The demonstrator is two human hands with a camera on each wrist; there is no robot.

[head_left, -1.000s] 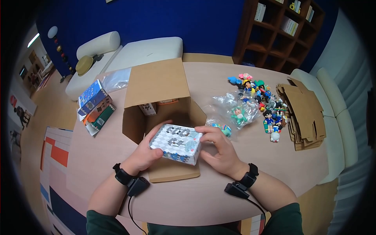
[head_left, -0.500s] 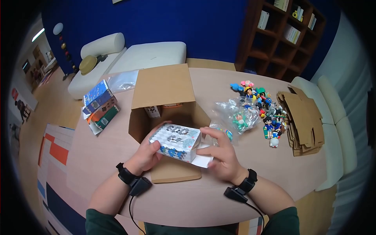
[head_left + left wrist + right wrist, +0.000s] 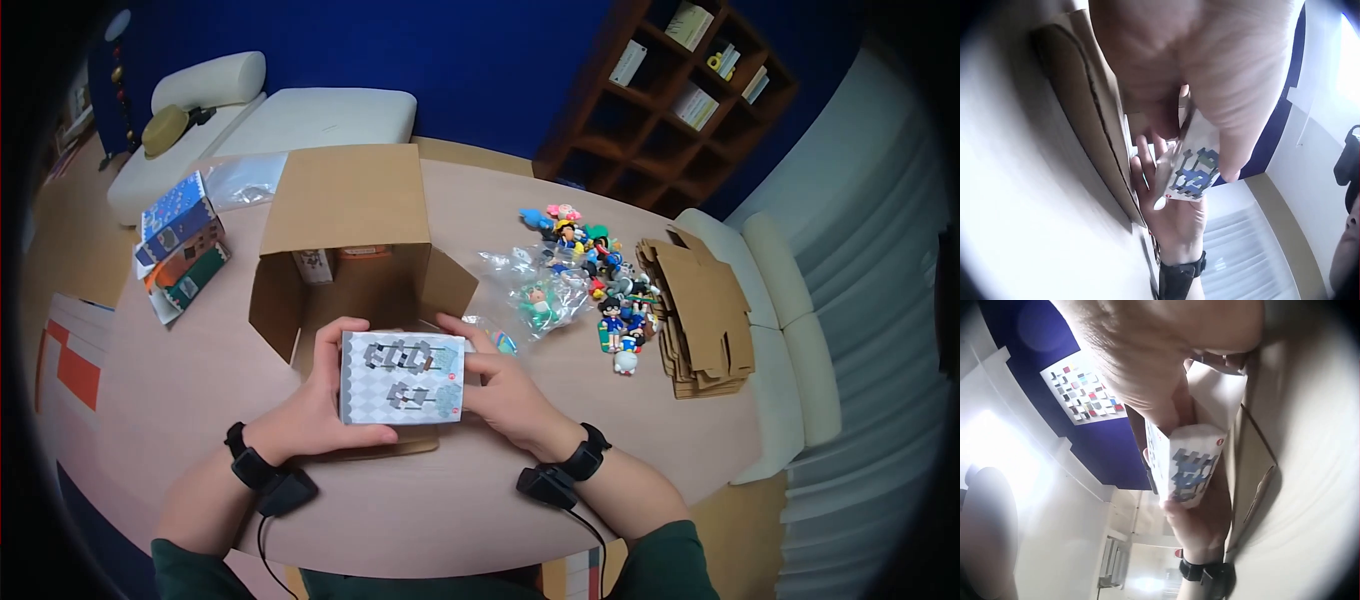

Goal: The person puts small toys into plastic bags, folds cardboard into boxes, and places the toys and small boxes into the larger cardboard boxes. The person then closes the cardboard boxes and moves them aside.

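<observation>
A small printed paper box [image 3: 403, 378], white and grey checked with block-like drawings, is held over the table in front of the large cardboard box [image 3: 345, 200]. My left hand [image 3: 325, 405] grips its left end, thumb along the near edge and fingers at the far side. At the right end my right hand [image 3: 508, 398] reaches its fingers into the opening. In the right wrist view a white end flap [image 3: 1219, 390] stands folded out beside those fingers. Their tips are hidden inside, so I cannot tell whether they pinch anything.
The large box lies open toward me, with small boxes inside. Left of it are printed boxes [image 3: 185, 240] and a clear plastic bag [image 3: 245, 180]. To the right lie bagged figurines [image 3: 540, 305], a pile of loose figurines [image 3: 612, 320] and stacked flattened cardboard [image 3: 700, 310].
My right hand folded out the small box's end flap and moved its fingers into the opening. The box turned so its printed top faces the head camera. The head view shifted.
</observation>
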